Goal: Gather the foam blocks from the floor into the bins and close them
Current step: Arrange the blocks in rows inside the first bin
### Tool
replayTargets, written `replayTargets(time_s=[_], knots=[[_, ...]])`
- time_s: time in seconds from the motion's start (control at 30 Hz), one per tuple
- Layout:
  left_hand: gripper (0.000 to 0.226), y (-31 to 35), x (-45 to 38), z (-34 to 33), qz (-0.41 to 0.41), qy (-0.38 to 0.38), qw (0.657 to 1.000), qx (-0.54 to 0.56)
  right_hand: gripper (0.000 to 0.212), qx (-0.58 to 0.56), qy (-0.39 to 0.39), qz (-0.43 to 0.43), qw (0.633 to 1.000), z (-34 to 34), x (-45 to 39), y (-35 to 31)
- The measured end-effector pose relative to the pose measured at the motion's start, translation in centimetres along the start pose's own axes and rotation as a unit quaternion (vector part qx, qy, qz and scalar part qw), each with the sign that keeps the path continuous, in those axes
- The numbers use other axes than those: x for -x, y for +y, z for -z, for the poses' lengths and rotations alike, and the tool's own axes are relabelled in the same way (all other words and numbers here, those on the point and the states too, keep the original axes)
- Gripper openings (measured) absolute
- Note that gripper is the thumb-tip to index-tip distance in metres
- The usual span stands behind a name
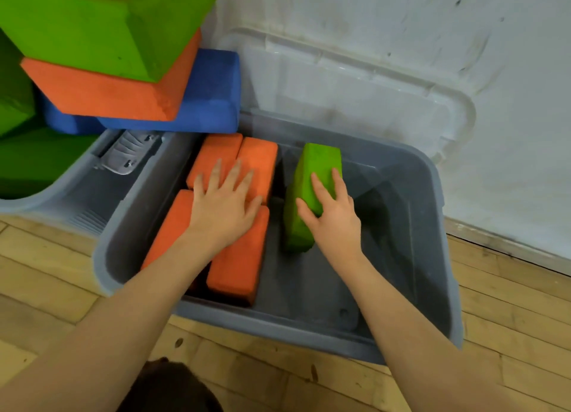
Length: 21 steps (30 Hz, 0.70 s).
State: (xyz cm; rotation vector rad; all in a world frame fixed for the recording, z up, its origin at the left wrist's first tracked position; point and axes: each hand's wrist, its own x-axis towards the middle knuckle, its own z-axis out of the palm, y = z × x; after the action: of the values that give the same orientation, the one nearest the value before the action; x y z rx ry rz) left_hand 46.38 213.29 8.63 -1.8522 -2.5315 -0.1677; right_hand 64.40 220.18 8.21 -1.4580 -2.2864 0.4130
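Observation:
A grey plastic bin (pixel 432 226) stands open on the wooden floor. Several orange foam blocks (pixel 241 263) lie flat in its left half. My left hand (pixel 224 207) presses on them with straight, spread fingers. A green foam block (pixel 312 177) stands tilted on its edge in the middle of the bin. My right hand (pixel 333 214) holds it, thumb on the near face and fingers over the top edge. The bin's clear lid (pixel 355 81) leans against the white wall behind it.
A second grey bin (pixel 31 201) at the left holds green foam; its latch (pixel 129 155) faces the open bin. Green, orange and blue blocks (pixel 213 102) are stacked above it. The white wall (pixel 509 133) meets the wooden floor (pixel 509 303) at the right.

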Motion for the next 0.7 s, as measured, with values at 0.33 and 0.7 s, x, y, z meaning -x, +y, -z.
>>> replayTargets(time_s=[0.33, 0.7], knots=[[0.079, -2.0, -0.3, -2.2, -0.009, -0.066, 0.998, -0.024, 0.047, -0.046, -0.002, -0.037, 0.998, -5.9, -2.1, -4.0], [0.078, -4.8, -0.3, -1.6, -0.077, -0.064, 0.995, -0.005, 0.054, -0.003, -0.033, -0.035, 0.999, -7.1, -2.8, -4.7]])
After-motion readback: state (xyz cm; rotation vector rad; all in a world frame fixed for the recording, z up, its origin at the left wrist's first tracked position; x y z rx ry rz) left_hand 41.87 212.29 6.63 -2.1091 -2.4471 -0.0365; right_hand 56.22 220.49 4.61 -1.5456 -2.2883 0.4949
